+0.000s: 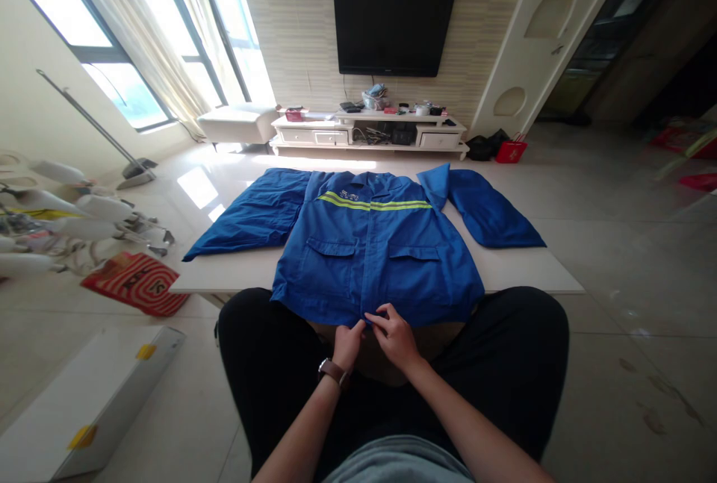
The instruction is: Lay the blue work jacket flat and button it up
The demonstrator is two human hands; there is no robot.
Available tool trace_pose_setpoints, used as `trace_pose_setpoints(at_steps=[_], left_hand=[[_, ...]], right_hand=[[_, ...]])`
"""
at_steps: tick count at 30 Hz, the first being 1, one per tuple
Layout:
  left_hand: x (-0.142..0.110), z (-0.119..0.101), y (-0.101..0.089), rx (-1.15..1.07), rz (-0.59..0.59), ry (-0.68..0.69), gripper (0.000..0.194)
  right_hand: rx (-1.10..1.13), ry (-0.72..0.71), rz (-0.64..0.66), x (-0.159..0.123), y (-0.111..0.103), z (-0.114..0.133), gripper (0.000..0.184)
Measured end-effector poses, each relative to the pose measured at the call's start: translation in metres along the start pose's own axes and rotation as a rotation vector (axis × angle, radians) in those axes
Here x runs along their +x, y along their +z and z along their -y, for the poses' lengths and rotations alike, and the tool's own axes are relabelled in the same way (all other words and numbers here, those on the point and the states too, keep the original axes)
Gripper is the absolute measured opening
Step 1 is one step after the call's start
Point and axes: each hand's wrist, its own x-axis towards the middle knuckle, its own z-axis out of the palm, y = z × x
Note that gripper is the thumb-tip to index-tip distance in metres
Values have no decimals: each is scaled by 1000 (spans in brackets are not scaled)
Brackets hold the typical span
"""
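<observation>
A blue work jacket [336, 274] lies spread on a white table, front side up, with a yellow-green reflective stripe [386, 206] across its chest. Its collar points away from me, and the bottom hem hangs over the near edge. My left hand [348, 343], with a watch [334, 372] on the wrist, is closed on the hem at the middle of the front. Right beside it, my right hand [394, 332] pinches the same hem near the front opening, its other fingers partly bent. The fingertips hide the bit of cloth between them.
The white table [520, 274] reaches across my knees. Blue folded cloth lies at its left [246, 214] and right [493, 210]. A red bag [137, 283] and a white box [95, 401] stand on the floor at left. Beyond is a TV cabinet [381, 136].
</observation>
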Motion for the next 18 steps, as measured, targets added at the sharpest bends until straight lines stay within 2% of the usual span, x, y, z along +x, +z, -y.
trace_pose_setpoints(at_steps=[4, 7, 15, 18], left_hand=[[0, -2, -1, 10, 3, 12, 34], [-1, -4, -1, 21, 13, 14, 38], [0, 3, 0, 56, 91, -30, 47], [3, 8, 0, 77, 82, -32, 48]], right_hand=[[-63, -33, -46, 7, -2, 8, 39], [-66, -40, -73, 13, -4, 8, 29], [-83, -57, -72, 18, -3, 11, 20], [-122, -65, -53, 18, -3, 13, 20]])
